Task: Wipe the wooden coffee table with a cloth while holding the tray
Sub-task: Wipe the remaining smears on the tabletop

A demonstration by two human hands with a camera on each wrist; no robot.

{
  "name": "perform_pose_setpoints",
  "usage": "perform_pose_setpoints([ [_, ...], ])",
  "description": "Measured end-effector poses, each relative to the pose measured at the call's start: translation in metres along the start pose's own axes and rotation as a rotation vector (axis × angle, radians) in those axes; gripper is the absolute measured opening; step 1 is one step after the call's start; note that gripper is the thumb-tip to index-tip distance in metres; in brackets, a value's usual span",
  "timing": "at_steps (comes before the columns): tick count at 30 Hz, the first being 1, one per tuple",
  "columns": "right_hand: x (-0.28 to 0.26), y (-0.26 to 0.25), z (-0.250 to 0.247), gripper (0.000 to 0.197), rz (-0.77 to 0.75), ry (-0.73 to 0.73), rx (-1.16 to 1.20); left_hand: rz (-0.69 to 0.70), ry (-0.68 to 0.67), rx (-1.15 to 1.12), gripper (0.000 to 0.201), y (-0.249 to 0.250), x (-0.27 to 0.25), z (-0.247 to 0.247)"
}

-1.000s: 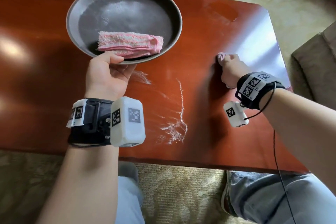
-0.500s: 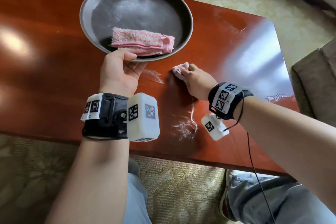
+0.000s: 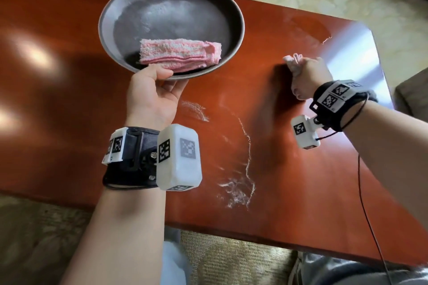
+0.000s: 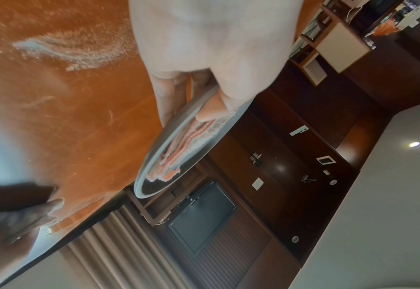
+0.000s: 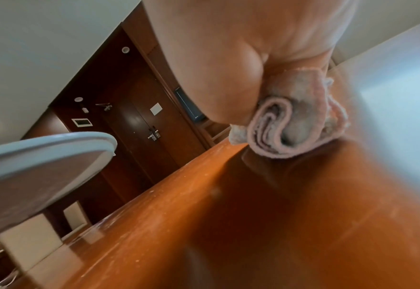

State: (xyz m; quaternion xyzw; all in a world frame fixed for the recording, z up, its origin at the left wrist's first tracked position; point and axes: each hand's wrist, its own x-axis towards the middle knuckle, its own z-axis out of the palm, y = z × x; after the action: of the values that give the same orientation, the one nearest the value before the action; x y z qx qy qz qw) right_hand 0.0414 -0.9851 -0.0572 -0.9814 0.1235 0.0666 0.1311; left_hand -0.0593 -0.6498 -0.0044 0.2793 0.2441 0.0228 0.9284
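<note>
Tray held up over the table, cloth pressed to the wood.

White powdery streaks [image 3: 240, 169] lie nearest on the wooden coffee table [image 3: 58, 104]. The left hand [image 3: 152, 95] pinches the round grey tray [image 3: 111, 14] at its near rim, thumb on top; a folded pink towel [image 3: 180, 53] lies inside. Farther right, the right hand [image 3: 308, 78] is curled round a bunched pink cloth [image 3: 292, 60] touching the tabletop.

Bare forearms, each wrist in a black strap [image 3: 129, 169] carrying white boxes [image 3: 179, 157] printed with black square markers; a thin black cable [image 3: 368, 215] trails from the right wrist; blue jeans [image 3: 347, 271]
</note>
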Motion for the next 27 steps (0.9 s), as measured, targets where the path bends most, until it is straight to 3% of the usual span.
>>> perform_pose_setpoints([
  [7, 0.016, -0.018, 0.006, 0.037, -0.058, -0.028, -0.142, 0.015, 0.011, 0.04, 0.034, 0.005, 0.011, -0.006],
  [13, 0.018, -0.061, 0.008, 0.036, -0.203, -0.054, -0.212, 0.034, 0.006, 0.024, 0.033, 0.017, 0.017, -0.012],
  [19, -0.023, -0.116, 0.029, 0.037, -0.469, -0.118, -0.19, 0.034, 0.003, -0.001, 0.03, 0.026, 0.014, -0.01],
  [24, -0.07, -0.11, 0.048, 0.037, -0.702, -0.124, -0.093, 0.02, -0.003, -0.011, 0.028, 0.028, 0.009, -0.013],
  [27, -0.088, -0.103, 0.047, 0.043, -0.759, -0.147, -0.105, 0.017, 0.001, -0.007, 0.032, 0.028, 0.007, -0.012],
])
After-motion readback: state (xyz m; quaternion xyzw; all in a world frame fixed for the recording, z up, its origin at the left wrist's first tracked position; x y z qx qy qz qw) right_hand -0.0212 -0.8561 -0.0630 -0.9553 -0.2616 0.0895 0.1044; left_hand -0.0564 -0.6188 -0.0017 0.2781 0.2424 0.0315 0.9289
